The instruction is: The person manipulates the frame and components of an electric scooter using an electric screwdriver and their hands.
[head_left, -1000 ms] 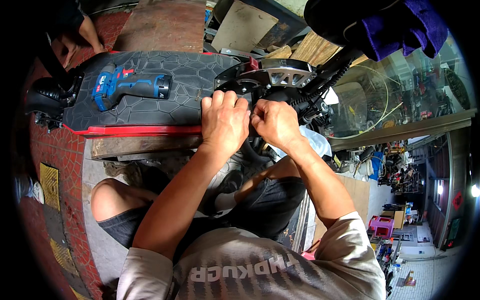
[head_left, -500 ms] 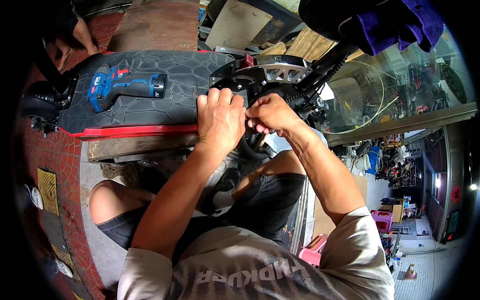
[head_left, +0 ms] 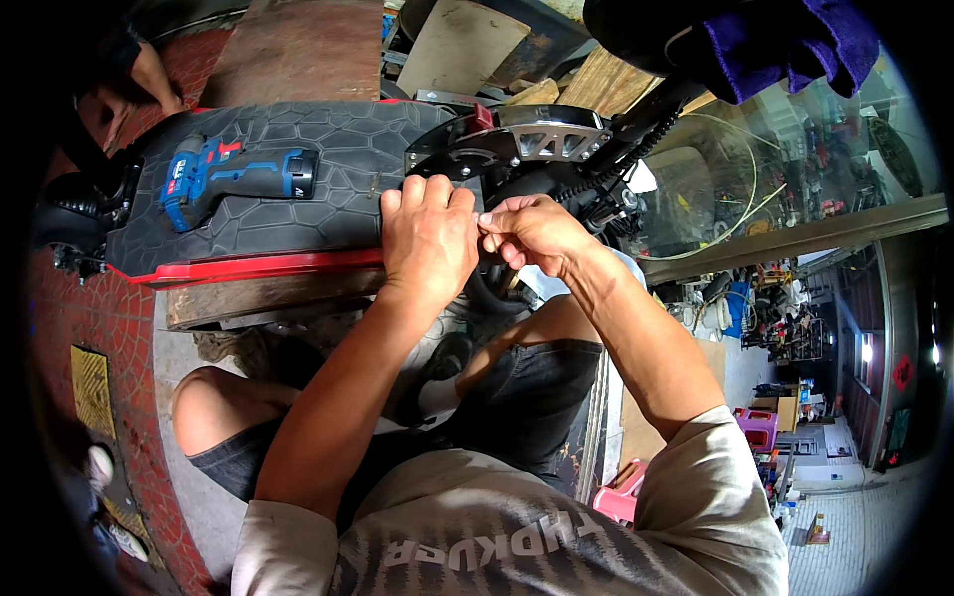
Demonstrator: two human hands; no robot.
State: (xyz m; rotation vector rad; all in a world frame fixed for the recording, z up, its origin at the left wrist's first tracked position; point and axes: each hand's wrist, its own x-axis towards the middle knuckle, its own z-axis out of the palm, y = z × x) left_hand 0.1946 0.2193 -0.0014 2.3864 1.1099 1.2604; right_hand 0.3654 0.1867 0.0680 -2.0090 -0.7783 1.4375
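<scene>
An electric scooter lies before me, its black, crack-patterned deck [head_left: 343, 221] edged in red. My left hand [head_left: 429, 238] rests back-up at the deck's right end with its fingers bent together over the corner; whatever is under them is hidden. Touching its thumb side, my right hand [head_left: 537, 233] is closed in a pinch of thumb and forefinger, the other fingers curled. Anything between those fingertips is too small to make out. Just beyond the hands is the silver and black folding bracket [head_left: 547, 139]. On the deck's left half lies a blue and black cordless power tool [head_left: 234, 179].
A wooden beam [head_left: 273, 298] runs under the deck's near edge. At the right stands a glass-topped case [head_left: 715, 189] with a loose pale cable on it. A purple cloth [head_left: 795, 50] hangs at upper right. Another person's hand [head_left: 164, 94] is at the upper left.
The view has shifted slightly, so the scooter and both hands sit a little further left. My right thumb and forefinger reach slightly straighter toward the left hand. Feet at lower left have moved.
</scene>
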